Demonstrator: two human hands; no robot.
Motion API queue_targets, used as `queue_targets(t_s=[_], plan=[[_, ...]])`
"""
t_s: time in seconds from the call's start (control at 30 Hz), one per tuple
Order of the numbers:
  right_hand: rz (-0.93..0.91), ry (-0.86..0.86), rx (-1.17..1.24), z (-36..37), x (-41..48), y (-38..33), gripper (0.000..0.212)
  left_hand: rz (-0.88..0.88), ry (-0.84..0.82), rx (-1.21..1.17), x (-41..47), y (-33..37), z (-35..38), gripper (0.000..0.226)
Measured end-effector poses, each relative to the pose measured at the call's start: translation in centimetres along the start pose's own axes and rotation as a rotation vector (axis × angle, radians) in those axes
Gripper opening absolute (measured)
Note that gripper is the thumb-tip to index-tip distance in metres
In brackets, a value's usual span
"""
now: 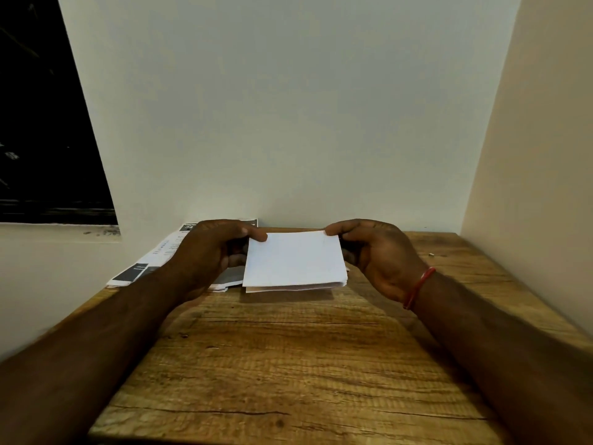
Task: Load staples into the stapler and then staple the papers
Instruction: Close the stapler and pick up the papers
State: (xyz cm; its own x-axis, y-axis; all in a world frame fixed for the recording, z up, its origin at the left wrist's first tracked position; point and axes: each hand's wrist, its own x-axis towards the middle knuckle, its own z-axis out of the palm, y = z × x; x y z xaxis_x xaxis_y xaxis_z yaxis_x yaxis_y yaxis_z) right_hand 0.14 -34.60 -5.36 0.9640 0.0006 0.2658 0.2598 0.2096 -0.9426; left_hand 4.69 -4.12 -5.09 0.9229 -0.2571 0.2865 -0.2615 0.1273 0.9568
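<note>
Papers (293,261) held above wooden table (288,364), left hand (215,248) pinching one far corner, right hand (375,252) the other

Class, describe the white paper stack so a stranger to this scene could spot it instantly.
Start at the wooden table and look to its far end. There the left hand and right hand hold the paper stack by its far corners. Unlike the printed newspaper beside it, it is blank white.

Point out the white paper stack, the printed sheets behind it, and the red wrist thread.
white paper stack (293,260), head view, middle of the top sheet.
printed sheets (160,253), head view, pale text area of the top page.
red thread (418,287), head view, middle of the visible band.
</note>
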Motion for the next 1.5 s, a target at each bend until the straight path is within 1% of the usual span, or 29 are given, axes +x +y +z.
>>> queue_targets(t_s=[0.07, 0.13, 0.17, 0.23, 0.3, 0.4, 0.53, 0.63, 0.7, 0.77, 0.83, 0.9, 1.07, 1.23, 1.33, 1.4, 1.47, 1.5], plan=[[-0.010, -0.016, 0.021, 0.0, -0.1, 0.0, 0.024, 0.042, 0.040, 0.092, -0.1, -0.2, 0.0, 0.025], [-0.037, -0.028, -0.024, 0.1, -0.2, 0.2, 0.018, 0.085, 0.045, 0.163, -0.1, -0.5, -0.2, 0.006], [-0.052, -0.024, -0.064, 0.1, -0.3, 0.4, 0.017, 0.091, 0.032, 0.164, -0.1, -0.6, -0.3, 0.007], [-0.077, -0.012, -0.116, 0.2, -0.3, 0.6, 0.018, 0.065, -0.016, 0.104, -0.2, -0.7, -0.4, 0.018], [-0.084, -0.020, -0.130, 0.2, -0.3, 0.7, 0.020, 0.015, -0.130, 0.071, -0.4, -0.5, -0.5, 0.031], [-0.076, -0.050, -0.140, 0.3, -0.3, 0.6, 0.023, -0.055, -0.311, 0.150, -0.8, -0.3, -0.4, 0.046], [-0.084, -0.074, -0.229, 0.7, -0.6, 0.7, 0.026, -0.091, -0.475, 0.225, -1.3, -0.2, -0.2, 0.044], [-0.087, -0.103, -0.264, 1.3, -0.9, 0.8, 0.027, -0.095, -0.518, 0.249, -1.5, -0.3, 0.1, 0.039], [-0.082, -0.115, -0.274, 1.6, -1.0, 0.8, 0.025, -0.080, -0.508, 0.260, -1.4, -0.5, 0.2, 0.037], [-0.049, -0.118, -0.262, 1.8, -1.0, 0.7, 0.024, -0.058, -0.459, 0.271, -1.3, -0.5, 0.2, 0.039], [-0.007, -0.132, -0.243, 1.8, -1.0, 0.7, 0.029, -0.030, -0.399, 0.277, -1.2, -0.6, 0.1, 0.045], [-0.002, -0.139, -0.241, 1.7, -1.0, 0.7, 0.034, -0.012, -0.361, 0.284, -1.1, -0.6, 0.1, 0.048], [-0.021, -0.154, -0.250, 1.5, -0.9, 0.6, 0.035, 0.035, -0.384, 0.281, -0.9, -0.8, 0.1, 0.039], [-0.034, -0.150, -0.246, 1.4, -0.7, 0.6, 0.032, 0.040, -0.423, 0.259, -1.0, -1.1, 0.0, 0.039], [-0.093, -0.038, -0.244, 1.1, -0.2, 0.4, 0.020, 0.079, -0.383, 0.269, -0.8, -1.2, 0.0, 0.038], [-0.192, 0.066, -0.358, 0.4, 0.3, 0.3, 0.014, 0.099, -0.320, 0.255, -0.5, -1.2, -0.1, 0.041], [-0.286, 0.163, -0.601, -0.7, 0.8, 0.5, 0.011, 0.116, -0.253, 0.208, -0.3, -1.2, -0.1, 0.044], [-0.298, 0.190, -0.708, -1.2, 1.0, 0.6, 0.012, 0.132, -0.221, 0.183, -0.2, -1.3, -0.2, 0.043]])
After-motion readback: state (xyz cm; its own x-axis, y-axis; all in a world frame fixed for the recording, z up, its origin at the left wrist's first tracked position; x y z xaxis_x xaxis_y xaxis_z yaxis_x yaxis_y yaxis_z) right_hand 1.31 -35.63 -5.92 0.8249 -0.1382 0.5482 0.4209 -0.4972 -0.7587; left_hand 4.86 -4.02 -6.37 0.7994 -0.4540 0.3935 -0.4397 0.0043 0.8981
